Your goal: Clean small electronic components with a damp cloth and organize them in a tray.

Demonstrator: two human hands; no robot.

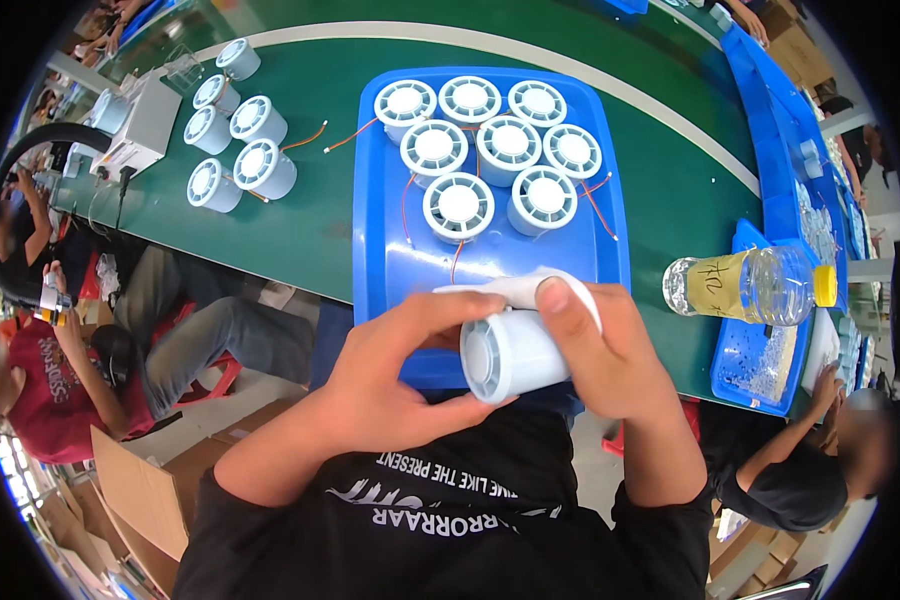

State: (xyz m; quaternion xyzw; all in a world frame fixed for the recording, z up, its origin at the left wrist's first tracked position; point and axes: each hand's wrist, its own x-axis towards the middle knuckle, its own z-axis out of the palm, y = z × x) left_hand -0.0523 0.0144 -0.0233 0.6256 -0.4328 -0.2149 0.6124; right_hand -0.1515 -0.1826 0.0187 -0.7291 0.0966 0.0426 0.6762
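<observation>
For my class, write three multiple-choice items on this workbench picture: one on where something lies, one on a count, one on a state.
1. Where does the plastic bottle lie?
A. on the green table, right of the blue tray
B. inside the blue tray
C. on the floor

2. How many white round fan units sit in the blue tray?
A. four
B. eight
C. twelve

3. How is the white cylindrical housing held?
A. by the left hand alone
B. it rests untouched on the tray
C. between both hands, above the tray's near edge

Key: 1 A, the bottle lies on its side beside the tray; 2 B, eight units are countable; 3 C, the left hand and right hand both grip it.
</observation>
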